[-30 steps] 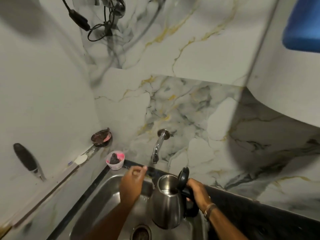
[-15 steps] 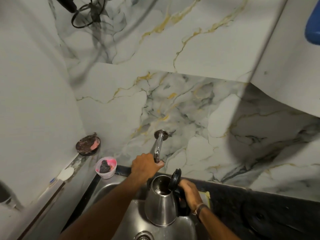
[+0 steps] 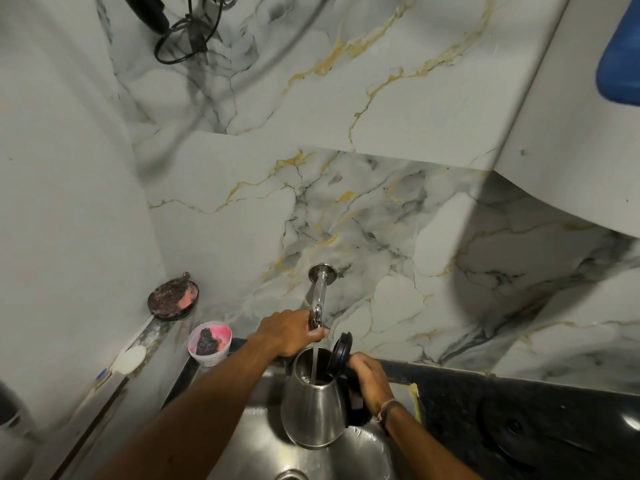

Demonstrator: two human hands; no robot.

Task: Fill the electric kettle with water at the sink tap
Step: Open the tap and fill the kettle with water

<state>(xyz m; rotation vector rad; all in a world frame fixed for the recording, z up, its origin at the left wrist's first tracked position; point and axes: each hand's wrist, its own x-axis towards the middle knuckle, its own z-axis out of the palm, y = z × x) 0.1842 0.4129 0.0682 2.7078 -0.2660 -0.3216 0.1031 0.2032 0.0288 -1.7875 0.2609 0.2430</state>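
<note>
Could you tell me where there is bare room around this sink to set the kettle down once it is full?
The black counter right of the sink is bare beyond the right hand holding the kettle. The left ledge is crowded: pink-stained tub, dark round dish, white bar. The left hand is on the tap.

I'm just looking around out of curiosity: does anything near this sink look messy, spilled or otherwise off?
No spill: the water stream falls straight into the open kettle. The oddities sit left of the sink: a round dish crusted with dark grime, and a small cup stained pink.
</note>
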